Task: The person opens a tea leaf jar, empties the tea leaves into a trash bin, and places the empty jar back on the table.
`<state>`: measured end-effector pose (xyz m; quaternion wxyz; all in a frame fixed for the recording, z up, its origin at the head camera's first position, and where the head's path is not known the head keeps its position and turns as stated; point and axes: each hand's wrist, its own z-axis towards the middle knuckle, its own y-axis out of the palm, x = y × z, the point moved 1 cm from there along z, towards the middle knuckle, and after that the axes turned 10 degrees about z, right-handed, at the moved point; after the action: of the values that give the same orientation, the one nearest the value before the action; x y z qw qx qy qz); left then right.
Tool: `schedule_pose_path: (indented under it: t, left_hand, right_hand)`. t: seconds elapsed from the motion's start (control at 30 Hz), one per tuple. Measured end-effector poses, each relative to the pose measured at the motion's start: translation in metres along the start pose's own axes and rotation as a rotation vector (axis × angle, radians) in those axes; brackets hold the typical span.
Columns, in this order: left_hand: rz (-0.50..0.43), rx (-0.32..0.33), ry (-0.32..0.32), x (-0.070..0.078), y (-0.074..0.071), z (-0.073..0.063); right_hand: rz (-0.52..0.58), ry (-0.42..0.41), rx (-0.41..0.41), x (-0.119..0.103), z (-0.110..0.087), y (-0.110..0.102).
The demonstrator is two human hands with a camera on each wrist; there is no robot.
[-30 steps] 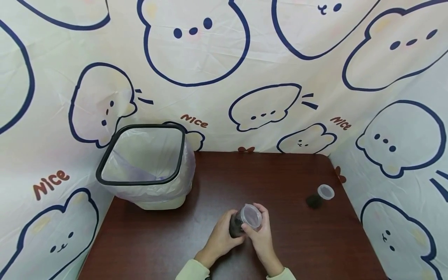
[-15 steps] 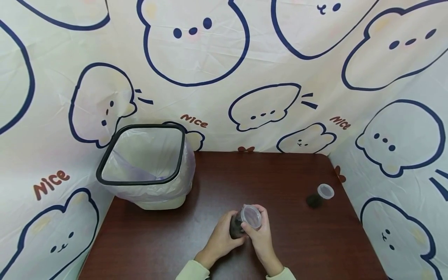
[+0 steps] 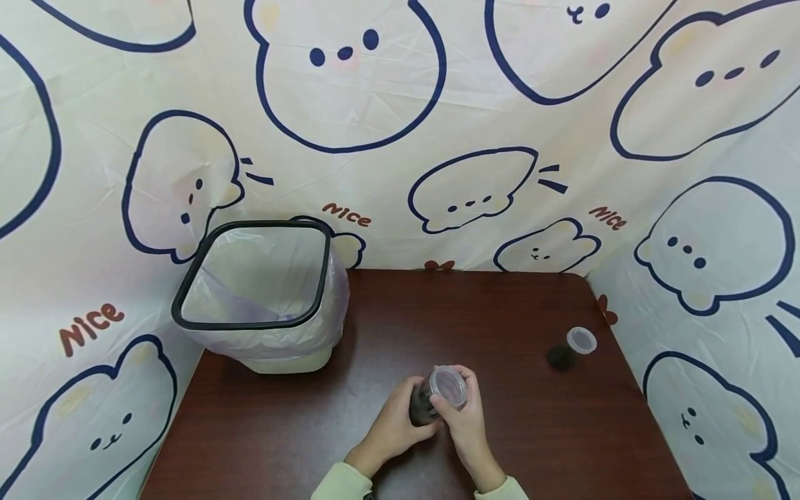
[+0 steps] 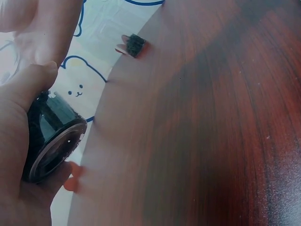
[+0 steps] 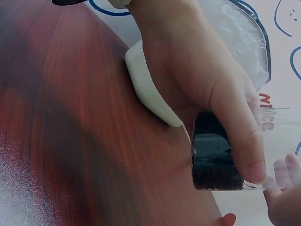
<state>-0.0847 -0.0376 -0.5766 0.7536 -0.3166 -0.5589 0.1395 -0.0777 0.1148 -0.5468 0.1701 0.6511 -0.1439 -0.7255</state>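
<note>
A clear plastic jar (image 3: 425, 401) with dark contents in its lower part is held tilted above the table, its round pale top towards the head camera. My left hand (image 3: 395, 420) grips the dark lower part; in the right wrist view, the left thumb lies along the jar. Around the pale top, my right hand (image 3: 465, 420) curls its fingers and thumb; only some of its fingers (image 5: 284, 172) show in the right wrist view. Whether that top is a separate lid is hard to tell. In the left wrist view, the jar's dark base (image 4: 54, 136) shows beside the left palm.
A second clear jar (image 3: 581, 342) with dark contents stands on the table's right side. At the back left is a bin (image 3: 294, 364) with a black rim and a pale liner bag. Printed cloth (image 3: 387, 173) hangs behind the brown table (image 3: 500, 312).
</note>
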Motion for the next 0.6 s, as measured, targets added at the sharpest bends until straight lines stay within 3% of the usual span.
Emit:
schedule_pose_path:
  t: [0.6]
  left_hand:
    - [-0.014, -0.058, -0.015, -0.0035, -0.0025, -0.0010]
  right_hand:
    - [-0.019, 0.028, 0.035, 0.0021, -0.0021, 0.0004]
